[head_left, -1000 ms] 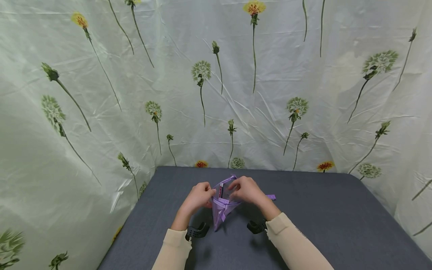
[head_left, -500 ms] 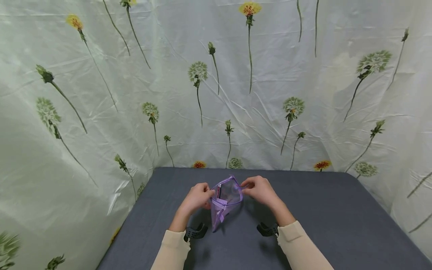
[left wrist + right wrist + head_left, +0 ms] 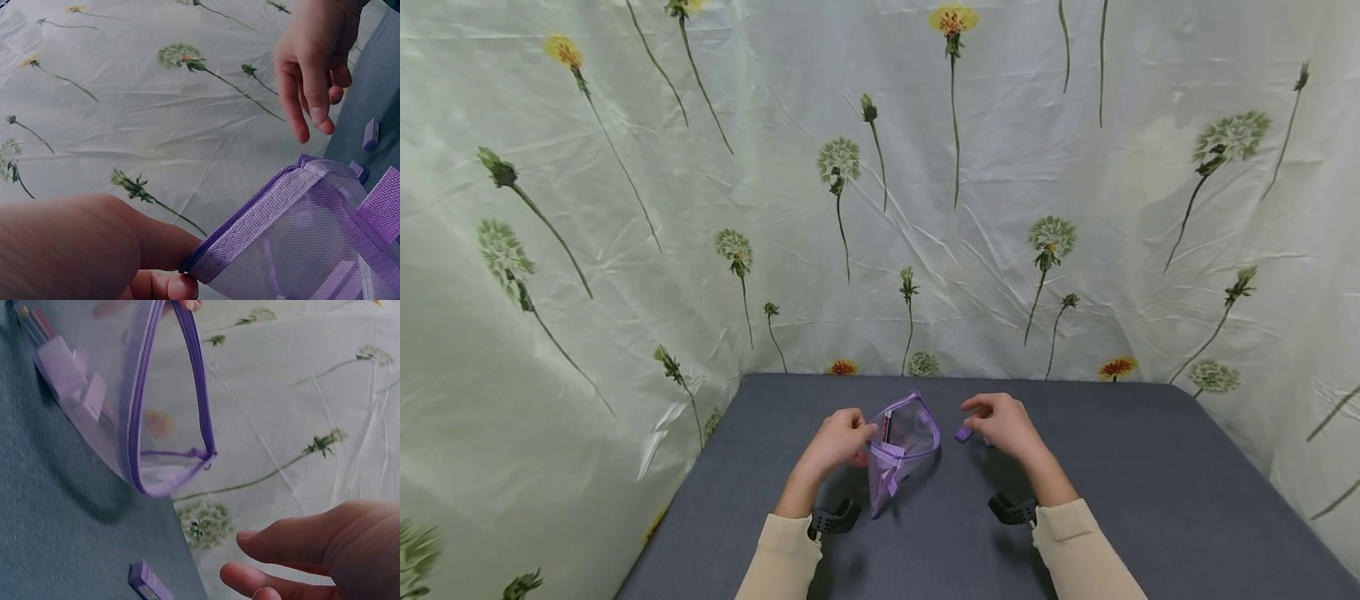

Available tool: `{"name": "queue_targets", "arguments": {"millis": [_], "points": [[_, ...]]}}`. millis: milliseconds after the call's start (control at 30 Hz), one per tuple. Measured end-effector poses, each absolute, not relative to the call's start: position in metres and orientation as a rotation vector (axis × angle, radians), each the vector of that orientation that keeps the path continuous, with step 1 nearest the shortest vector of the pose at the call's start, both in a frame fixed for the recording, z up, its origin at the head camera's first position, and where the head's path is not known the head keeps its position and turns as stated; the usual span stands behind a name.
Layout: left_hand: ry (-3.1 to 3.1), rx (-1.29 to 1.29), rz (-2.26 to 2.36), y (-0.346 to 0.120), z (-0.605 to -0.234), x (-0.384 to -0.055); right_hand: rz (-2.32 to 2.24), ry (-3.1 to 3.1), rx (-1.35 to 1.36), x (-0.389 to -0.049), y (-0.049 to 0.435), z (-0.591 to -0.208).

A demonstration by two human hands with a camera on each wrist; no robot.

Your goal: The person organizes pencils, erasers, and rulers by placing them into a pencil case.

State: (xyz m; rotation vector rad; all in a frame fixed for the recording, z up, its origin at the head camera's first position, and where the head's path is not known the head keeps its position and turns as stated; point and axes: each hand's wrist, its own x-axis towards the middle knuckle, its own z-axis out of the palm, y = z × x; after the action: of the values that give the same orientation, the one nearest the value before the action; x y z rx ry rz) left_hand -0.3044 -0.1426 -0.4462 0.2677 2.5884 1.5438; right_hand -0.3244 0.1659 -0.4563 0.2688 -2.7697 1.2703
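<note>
My left hand (image 3: 841, 435) pinches the zipped rim of a see-through purple mesh pouch (image 3: 891, 471), a corner of it between thumb and fingers. The pouch's mouth gapes wide toward the right. Inside, a slim stick with a dark and red label (image 3: 887, 427) leans by the left side; in the right wrist view pale lilac blocks (image 3: 62, 367) and thin pencil-like sticks (image 3: 37, 325) show through the mesh. My right hand (image 3: 1003, 423) hovers right of the pouch, thumb and fingers apart with nothing between them. Under its fingertips lies a small purple box (image 3: 962, 433).
A second small purple piece (image 3: 987, 440) lies on the dark grey table (image 3: 1150, 500), partly hidden by the right hand. A pale curtain with dandelion print (image 3: 790, 208) hangs behind the table and along its left side.
My right hand has come from the pouch's mouth to its right rim, then let go and moved right, over the small purple box. My left hand keeps its grip on the pouch.
</note>
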Motion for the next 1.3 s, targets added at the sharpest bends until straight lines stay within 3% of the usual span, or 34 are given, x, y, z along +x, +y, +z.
{"name": "queue_targets", "arguments": {"millis": [600,1300], "points": [[2.611,0.277,1.512,-0.143,-0.446,-0.306,1.137,-2.886,0.106,-0.33,0.207,-0.482],[2.61,0.256,1.525,-0.143,-0.447,-0.305,1.08,-2.933,0.047,-0.335,0.218,-0.494]]}}
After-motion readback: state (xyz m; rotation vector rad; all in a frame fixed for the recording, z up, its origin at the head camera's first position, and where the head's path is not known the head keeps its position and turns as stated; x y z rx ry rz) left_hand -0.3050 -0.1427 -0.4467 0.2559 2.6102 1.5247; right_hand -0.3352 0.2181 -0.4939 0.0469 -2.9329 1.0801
